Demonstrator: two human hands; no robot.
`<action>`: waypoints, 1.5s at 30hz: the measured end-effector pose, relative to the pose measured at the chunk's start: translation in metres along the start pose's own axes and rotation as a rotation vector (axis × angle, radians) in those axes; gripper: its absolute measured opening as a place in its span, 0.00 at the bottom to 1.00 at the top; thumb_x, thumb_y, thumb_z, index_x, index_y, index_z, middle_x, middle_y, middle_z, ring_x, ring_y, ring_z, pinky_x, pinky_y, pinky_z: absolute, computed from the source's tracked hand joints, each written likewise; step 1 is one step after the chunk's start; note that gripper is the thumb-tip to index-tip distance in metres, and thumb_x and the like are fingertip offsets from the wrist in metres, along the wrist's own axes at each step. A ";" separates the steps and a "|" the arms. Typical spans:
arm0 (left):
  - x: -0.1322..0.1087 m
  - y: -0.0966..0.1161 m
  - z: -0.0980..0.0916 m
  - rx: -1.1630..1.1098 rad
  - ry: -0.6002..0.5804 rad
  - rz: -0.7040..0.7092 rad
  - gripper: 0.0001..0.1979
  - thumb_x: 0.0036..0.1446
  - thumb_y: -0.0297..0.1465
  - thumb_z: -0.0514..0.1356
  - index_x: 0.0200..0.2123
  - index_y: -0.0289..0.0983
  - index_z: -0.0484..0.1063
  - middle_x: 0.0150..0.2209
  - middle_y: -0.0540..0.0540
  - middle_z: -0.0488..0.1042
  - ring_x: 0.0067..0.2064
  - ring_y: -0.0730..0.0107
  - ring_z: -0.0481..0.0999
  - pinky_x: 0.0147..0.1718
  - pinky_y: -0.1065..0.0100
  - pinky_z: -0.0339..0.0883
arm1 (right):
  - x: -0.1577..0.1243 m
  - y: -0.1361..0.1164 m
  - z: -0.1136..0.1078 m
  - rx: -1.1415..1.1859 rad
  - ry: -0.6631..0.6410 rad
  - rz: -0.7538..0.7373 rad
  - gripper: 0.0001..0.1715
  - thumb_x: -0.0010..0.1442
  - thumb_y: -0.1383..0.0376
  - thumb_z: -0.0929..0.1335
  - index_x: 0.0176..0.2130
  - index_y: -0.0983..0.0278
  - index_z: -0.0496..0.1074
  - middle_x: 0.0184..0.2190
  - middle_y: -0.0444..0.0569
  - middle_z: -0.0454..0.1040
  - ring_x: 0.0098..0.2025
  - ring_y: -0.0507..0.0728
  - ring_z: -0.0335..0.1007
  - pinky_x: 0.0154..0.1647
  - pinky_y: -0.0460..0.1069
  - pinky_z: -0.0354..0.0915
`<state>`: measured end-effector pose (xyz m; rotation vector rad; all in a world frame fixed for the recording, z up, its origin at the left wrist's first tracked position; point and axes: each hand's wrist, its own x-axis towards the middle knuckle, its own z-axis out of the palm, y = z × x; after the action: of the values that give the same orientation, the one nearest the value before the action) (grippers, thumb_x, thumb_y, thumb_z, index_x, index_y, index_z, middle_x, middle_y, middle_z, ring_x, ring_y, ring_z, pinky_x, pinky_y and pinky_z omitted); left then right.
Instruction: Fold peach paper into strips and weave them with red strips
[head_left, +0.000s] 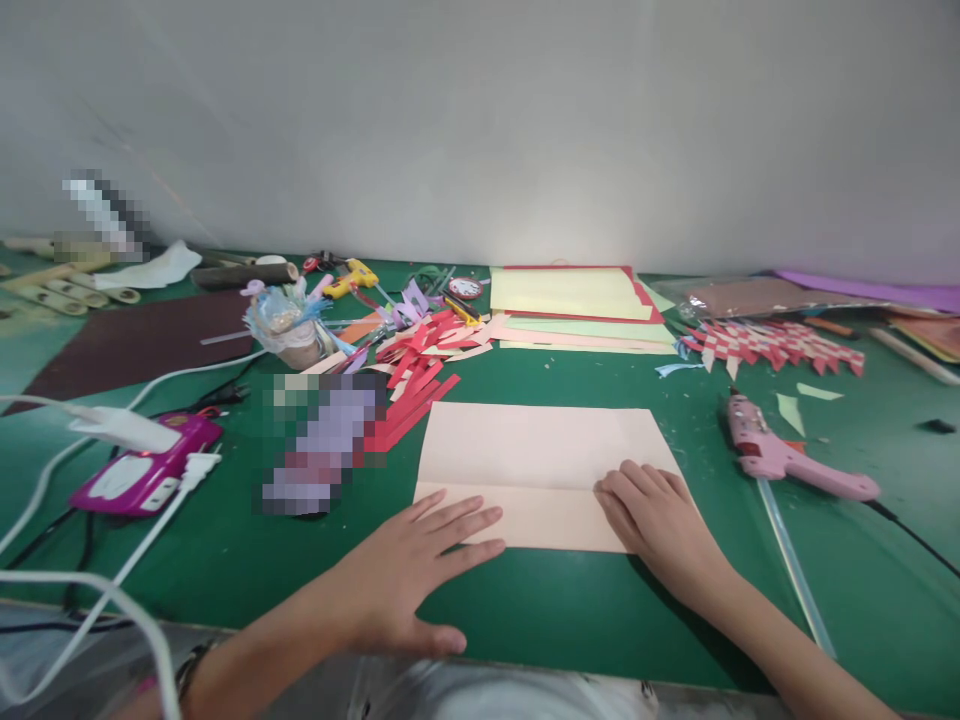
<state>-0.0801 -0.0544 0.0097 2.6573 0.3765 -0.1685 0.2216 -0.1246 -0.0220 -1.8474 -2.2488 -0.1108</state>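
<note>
A pale pink sheet of paper [551, 440] lies on the green table in front of me, with a crease line running across its lower half. My left hand [420, 560] rests on the lower left corner of the sheet, fingers spread and thumb apart, holding nothing. At the right side of the sheet, my right hand [660, 520] is closed, its curled fingertips pressed on the paper at the crease. Nothing shows inside its fingers, though the undersides are hidden.
A pink glue gun [780, 455] with a clear glue stick lies at right. Red paper strips [420, 360], a blurred phone-like object [326, 440] and a purple power strip [150, 465] with white cables are at left. Stacked coloured paper [570, 295] and a woven red-white paper piece [776, 345] lie behind.
</note>
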 end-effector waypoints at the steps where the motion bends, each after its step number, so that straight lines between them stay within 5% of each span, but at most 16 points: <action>1: -0.002 -0.001 -0.001 0.009 -0.005 -0.004 0.37 0.55 0.54 0.46 0.63 0.46 0.40 0.65 0.50 0.40 0.64 0.57 0.43 0.61 0.55 0.32 | 0.000 0.000 0.000 -0.002 0.001 -0.001 0.14 0.64 0.65 0.56 0.31 0.61 0.66 0.28 0.46 0.66 0.32 0.55 0.61 0.39 0.51 0.51; 9: -0.028 0.002 -0.012 0.174 -0.017 -0.069 0.36 0.57 0.53 0.45 0.63 0.41 0.45 0.63 0.47 0.47 0.63 0.60 0.48 0.60 0.57 0.28 | -0.001 0.001 0.001 -0.017 0.016 0.010 0.14 0.63 0.65 0.57 0.31 0.62 0.66 0.27 0.45 0.66 0.33 0.55 0.62 0.38 0.51 0.52; 14: 0.010 0.016 -0.008 0.182 0.073 -0.049 0.35 0.56 0.54 0.45 0.54 0.32 0.63 0.59 0.38 0.58 0.60 0.56 0.56 0.60 0.58 0.37 | 0.000 -0.002 0.000 -0.012 0.026 0.028 0.12 0.62 0.66 0.58 0.30 0.62 0.65 0.27 0.45 0.66 0.32 0.55 0.62 0.38 0.51 0.52; 21: 0.066 0.023 0.002 0.029 0.097 0.113 0.35 0.57 0.53 0.44 0.63 0.42 0.44 0.65 0.47 0.43 0.64 0.59 0.42 0.61 0.56 0.34 | 0.002 -0.001 -0.001 0.019 0.016 0.048 0.11 0.61 0.66 0.58 0.29 0.61 0.65 0.27 0.44 0.67 0.33 0.55 0.63 0.38 0.50 0.52; 28: 0.068 0.022 -0.002 -0.008 0.035 0.123 0.37 0.54 0.55 0.46 0.63 0.47 0.43 0.65 0.45 0.40 0.64 0.51 0.42 0.57 0.43 0.26 | -0.003 0.008 -0.007 0.113 0.020 0.122 0.10 0.59 0.62 0.60 0.28 0.62 0.65 0.28 0.45 0.70 0.31 0.54 0.65 0.37 0.49 0.54; 45: 0.069 0.020 -0.002 -0.036 0.027 0.110 0.39 0.52 0.56 0.48 0.63 0.47 0.44 0.65 0.45 0.38 0.64 0.50 0.42 0.57 0.42 0.23 | -0.017 0.028 -0.007 0.048 0.031 0.206 0.15 0.63 0.63 0.57 0.27 0.62 0.65 0.26 0.44 0.71 0.31 0.54 0.66 0.35 0.49 0.52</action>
<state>-0.0081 -0.0546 0.0070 2.6391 0.2393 -0.0911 0.2531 -0.1364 -0.0215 -2.0225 -2.0089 -0.0492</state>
